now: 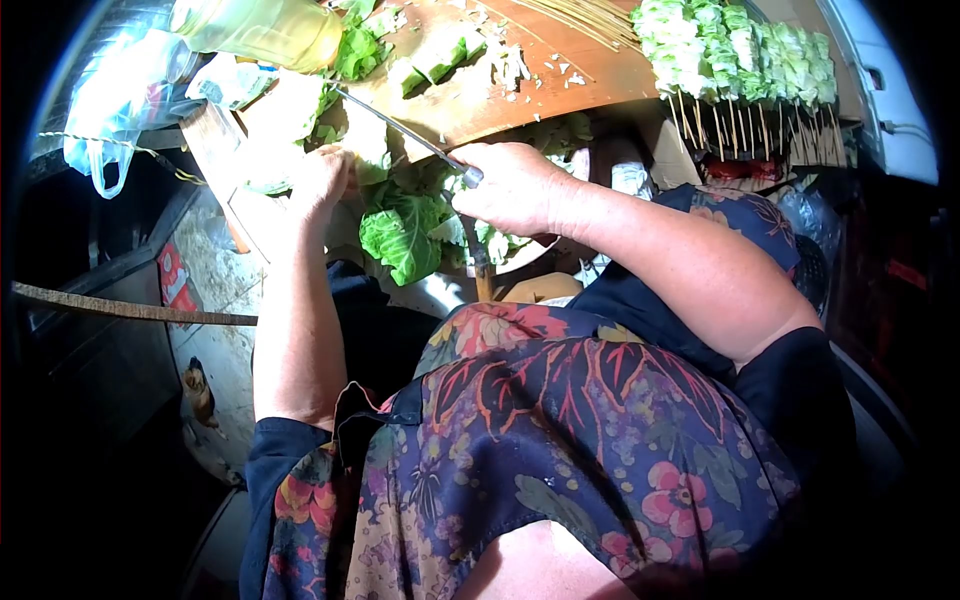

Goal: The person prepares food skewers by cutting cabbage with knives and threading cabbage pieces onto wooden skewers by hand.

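Note:
My right hand (510,187) is closed round the handle of a knife, whose narrow blade (400,127) points up and left over the board. Beside pale, brightly lit cabbage leaves (365,140) at the board's near left edge is my left hand (325,178), its fingers curled; glare hides exactly what they grip. Green leaves (402,238) lie below, between my two hands. Cut green pieces (437,66) and small scraps rest on the orange-brown board (545,105) beyond the knife.
Skewered leaf bundles (735,55) line the back right, sticks pointing toward me. Bare skewers (575,20) lie at the top. A yellowish plastic container (260,35) and a plastic bag (120,100) are at the upper left. A long strip (130,305) juts in from the left.

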A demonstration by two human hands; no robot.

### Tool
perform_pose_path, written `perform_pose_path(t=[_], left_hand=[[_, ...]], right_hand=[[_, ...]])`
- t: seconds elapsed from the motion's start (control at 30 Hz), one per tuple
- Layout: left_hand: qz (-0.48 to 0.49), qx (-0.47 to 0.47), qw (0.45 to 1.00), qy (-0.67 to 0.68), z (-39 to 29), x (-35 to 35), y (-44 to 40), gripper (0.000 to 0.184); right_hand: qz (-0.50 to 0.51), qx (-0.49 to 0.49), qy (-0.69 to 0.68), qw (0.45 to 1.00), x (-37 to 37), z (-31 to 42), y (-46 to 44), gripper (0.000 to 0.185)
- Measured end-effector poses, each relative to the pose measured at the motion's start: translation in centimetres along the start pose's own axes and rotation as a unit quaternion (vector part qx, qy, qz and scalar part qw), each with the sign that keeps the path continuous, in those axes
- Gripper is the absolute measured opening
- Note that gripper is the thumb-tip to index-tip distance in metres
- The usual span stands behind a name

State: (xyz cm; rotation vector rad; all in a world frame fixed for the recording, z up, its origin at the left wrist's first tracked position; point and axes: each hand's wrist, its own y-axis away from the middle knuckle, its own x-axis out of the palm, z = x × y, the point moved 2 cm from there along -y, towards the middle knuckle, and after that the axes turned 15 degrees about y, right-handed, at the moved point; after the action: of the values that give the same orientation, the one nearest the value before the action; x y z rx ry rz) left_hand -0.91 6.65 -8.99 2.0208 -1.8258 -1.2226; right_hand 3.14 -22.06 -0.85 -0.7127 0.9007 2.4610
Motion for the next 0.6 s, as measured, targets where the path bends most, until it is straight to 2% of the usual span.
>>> perform_pose_path(t=[0.07, 0.2, 0.27, 0.6], left_hand=[[-0.063, -0.079, 0.967, 0.233, -3.4, 1.7, 3.3, 0.024], [-0.087, -0.106, 0.935, 0.326, -3.2, 2.6, 3.5, 0.027], [-0.084, -0.137, 0.9, 0.405, -3.4, 2.8, 3.8, 0.029], [-0.058, -0.122, 0.893, 0.43, -2.6, 3.5, 3.4, 0.033]], right_hand=[[-0.002, 0.003, -0.003, 1.0, 0.5, -0.1, -0.1, 0.047], [0.019, 0.014, -0.021, 0.999, 0.4, 0.3, -0.1, 0.047], [0.023, 0.023, -0.03, 0.999, 0.3, 0.8, 0.0, 0.044], [0.052, 0.056, -0.079, 0.994, 0.3, 1.2, 0.0, 0.032]])
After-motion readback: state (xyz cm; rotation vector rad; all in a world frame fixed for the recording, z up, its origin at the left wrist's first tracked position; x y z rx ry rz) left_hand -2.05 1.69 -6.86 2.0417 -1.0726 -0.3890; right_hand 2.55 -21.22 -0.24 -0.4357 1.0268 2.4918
